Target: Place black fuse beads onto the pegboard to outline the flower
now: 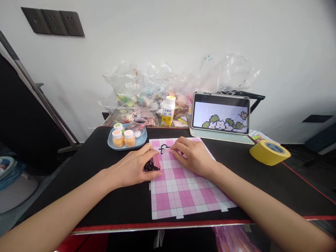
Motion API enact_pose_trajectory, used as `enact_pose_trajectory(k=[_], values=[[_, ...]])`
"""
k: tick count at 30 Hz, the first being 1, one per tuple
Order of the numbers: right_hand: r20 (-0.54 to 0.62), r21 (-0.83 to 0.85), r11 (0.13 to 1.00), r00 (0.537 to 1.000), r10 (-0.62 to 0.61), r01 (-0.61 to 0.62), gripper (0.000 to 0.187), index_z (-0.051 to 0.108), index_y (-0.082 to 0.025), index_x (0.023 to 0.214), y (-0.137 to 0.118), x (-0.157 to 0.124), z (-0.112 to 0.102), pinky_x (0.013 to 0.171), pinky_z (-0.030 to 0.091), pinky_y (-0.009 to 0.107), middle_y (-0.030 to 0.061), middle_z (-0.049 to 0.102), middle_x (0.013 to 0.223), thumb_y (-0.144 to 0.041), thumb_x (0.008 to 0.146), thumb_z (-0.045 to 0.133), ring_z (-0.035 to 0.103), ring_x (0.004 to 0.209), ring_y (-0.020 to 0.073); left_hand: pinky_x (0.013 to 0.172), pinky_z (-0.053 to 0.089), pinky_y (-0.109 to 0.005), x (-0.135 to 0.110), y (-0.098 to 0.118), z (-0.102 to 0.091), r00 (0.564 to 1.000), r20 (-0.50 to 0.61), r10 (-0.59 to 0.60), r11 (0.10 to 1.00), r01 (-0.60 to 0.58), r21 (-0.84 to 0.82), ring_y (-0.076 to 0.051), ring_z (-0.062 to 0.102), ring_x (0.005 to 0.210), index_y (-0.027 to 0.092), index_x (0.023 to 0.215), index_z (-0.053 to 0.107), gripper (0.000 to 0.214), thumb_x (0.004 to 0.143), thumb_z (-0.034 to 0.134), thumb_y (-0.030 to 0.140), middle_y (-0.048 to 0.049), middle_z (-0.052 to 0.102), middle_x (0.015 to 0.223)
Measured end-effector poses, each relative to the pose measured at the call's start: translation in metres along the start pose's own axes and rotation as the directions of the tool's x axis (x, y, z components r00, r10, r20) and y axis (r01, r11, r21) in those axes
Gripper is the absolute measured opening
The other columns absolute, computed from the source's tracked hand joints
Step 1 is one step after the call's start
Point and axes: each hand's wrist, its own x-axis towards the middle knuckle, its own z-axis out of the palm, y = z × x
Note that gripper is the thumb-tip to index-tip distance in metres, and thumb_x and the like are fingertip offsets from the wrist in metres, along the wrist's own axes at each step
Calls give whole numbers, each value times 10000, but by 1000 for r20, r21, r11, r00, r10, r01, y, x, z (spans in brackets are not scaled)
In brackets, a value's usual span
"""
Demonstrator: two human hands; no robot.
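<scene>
A pink-and-white checked pegboard [183, 189] lies on the black desk mat in front of me. A short outline of black beads [163, 148] sits at its far edge. My left hand [135, 166] rests at the board's left side, fingers curled round a small pink tray [152, 165] filled with black beads. My right hand [193, 154] lies over the board's upper middle, fingers pinched on thin pink tweezers [172, 150] whose tip reaches the black beads.
A blue plate [140, 141] holds three small bead jars. Behind it are plastic bags of beads [147, 94] and a yellow-white bottle [168, 111]. A propped tablet [220, 113] shows a pixel pattern. A yellow tape roll [269, 152] lies at right.
</scene>
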Motion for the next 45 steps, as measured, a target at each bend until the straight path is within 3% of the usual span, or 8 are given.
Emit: enact_pose_trajectory(k=[7, 45], values=[[-49, -45, 998, 998, 47, -49, 270, 647, -152, 871, -1, 1, 1, 505, 314, 224, 48, 621, 810, -292, 942, 427, 535, 621, 106, 773, 493, -365, 0, -1, 0, 1000, -17, 10, 1000, -10, -2, -209, 585, 869, 194, 1224, 512, 506, 842, 531, 526, -79, 504, 1110], [-4, 19, 1000, 1000, 19, -19, 215, 636, -157, 891, -3, -1, -1, 549, 369, 223, 45, 625, 823, -267, 929, 456, 546, 630, 103, 789, 480, -365, -2, -2, 1, 1000, -24, 18, 1000, -18, -18, -204, 577, 866, 219, 1223, 507, 487, 845, 529, 525, -71, 506, 1103]])
